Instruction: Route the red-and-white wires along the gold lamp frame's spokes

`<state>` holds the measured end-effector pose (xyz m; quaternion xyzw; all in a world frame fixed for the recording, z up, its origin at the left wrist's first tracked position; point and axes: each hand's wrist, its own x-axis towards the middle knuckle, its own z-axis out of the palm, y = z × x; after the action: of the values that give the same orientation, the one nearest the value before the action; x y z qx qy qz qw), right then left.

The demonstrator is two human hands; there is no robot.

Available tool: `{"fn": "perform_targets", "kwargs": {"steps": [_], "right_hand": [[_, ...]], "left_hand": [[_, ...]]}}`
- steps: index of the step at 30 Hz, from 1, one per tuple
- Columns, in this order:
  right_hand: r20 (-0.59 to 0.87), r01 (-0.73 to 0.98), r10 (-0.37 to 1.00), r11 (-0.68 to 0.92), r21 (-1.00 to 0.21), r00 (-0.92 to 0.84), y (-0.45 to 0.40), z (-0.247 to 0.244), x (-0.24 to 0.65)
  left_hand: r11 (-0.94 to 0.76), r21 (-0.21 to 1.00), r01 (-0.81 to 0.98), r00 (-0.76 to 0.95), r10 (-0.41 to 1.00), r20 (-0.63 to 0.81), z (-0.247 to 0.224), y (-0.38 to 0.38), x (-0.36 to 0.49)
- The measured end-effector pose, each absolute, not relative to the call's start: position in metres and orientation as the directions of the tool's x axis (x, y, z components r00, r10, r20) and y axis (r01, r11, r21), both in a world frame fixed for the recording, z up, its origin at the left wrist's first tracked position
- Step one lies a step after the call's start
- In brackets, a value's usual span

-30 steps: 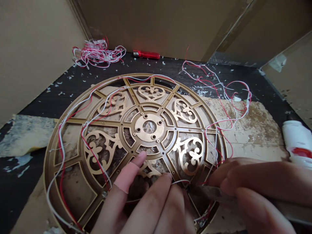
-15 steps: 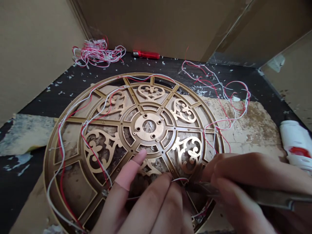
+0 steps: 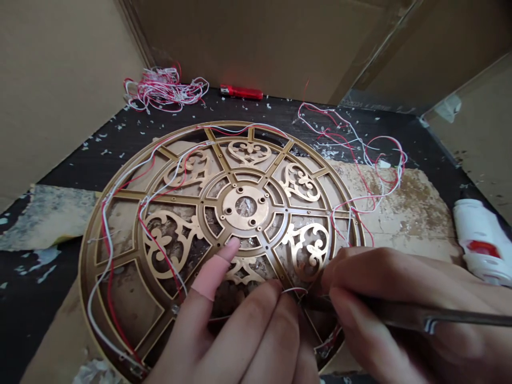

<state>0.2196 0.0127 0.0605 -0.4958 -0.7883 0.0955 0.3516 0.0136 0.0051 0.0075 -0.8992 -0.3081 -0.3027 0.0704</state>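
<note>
A round brass openwork plate [image 3: 246, 208] with scrolled cut-outs lies flat, with red and white wires [image 3: 104, 234] running along its spokes and rim. My left hand [image 3: 236, 330] rests on its near side, its index finger capped by a pink finger cot [image 3: 210, 276]. My right hand [image 3: 400, 298] grips a slim metal tool [image 3: 404, 314], whose tip reaches the plate's near edge beside a short white wire [image 3: 294, 290]. My fingers hide the tool's tip, and I cannot tell whether my left hand pinches that wire.
Behind the plate lie a bundled red-and-white wire tangle [image 3: 166, 90] and a red lighter [image 3: 241, 92]. Looser wires [image 3: 352, 144] trail off the plate's far right. A white bottle [image 3: 482, 242] stands at right. White flecks dot the dark surface [image 3: 120, 120], with tan walls [image 3: 60, 80] around.
My right hand has shifted slightly left, showing more of the tool's shaft. The whole view has drifted a little, and my left hand stays nearly where it was.
</note>
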Motion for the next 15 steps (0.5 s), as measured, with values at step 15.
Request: {"fn": "perform_targets", "kwargs": {"steps": [15], "right_hand": [[0.412,0.667,0.857,0.505,-0.548,-0.31,0.004,0.046,0.239]], "left_hand": [[-0.844,-0.086,0.529,0.726,0.398,0.561,0.007,0.016,0.005]]}}
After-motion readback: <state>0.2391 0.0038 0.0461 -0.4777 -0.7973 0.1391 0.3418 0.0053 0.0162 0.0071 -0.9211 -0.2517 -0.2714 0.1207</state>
